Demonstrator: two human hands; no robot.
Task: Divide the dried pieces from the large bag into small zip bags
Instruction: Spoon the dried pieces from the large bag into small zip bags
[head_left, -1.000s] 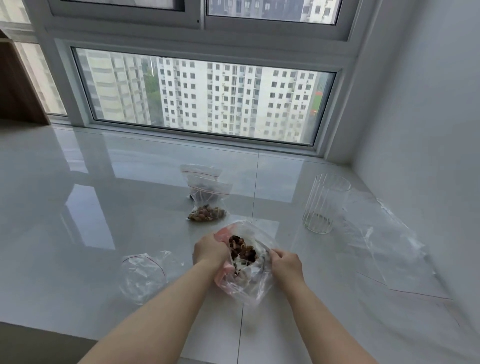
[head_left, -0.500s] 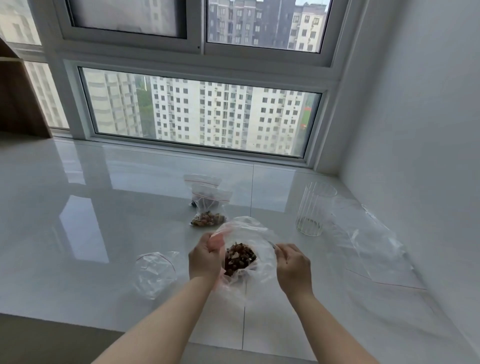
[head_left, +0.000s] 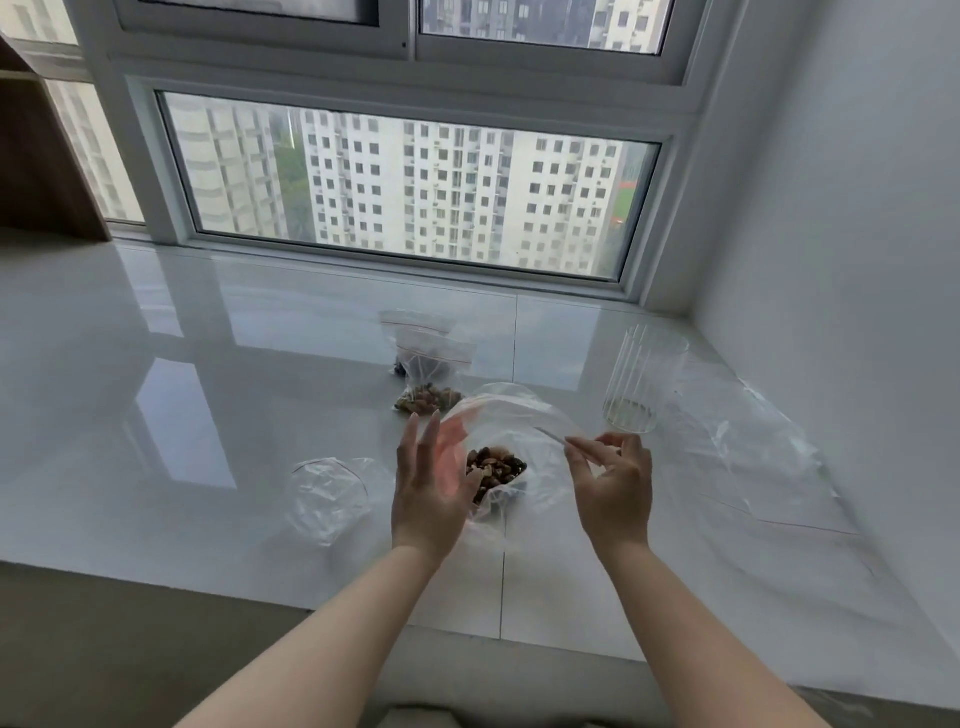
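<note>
A clear plastic bag (head_left: 511, 421) with a heap of brown dried pieces (head_left: 493, 465) at its bottom stands open between my hands. My left hand (head_left: 428, 483) has straight fingers and lies against the bag's left side. My right hand (head_left: 613, 480) pinches the bag's right rim. Behind it lie two small zip bags: one with light brown pieces (head_left: 428, 397), one with dark pieces (head_left: 415, 364). An empty small zip bag (head_left: 330, 493) lies to the left.
A ribbed clear glass (head_left: 641, 387) stands at the right. A large flat empty plastic bag (head_left: 753, 447) lies beside it, near the white wall. The glossy white sill (head_left: 156, 415) ends at a window behind and a front edge near me.
My left hand has let go of the bag's rim and opened flat against its side. The bag's mouth has spread wider. The camera has tilted up a little.
</note>
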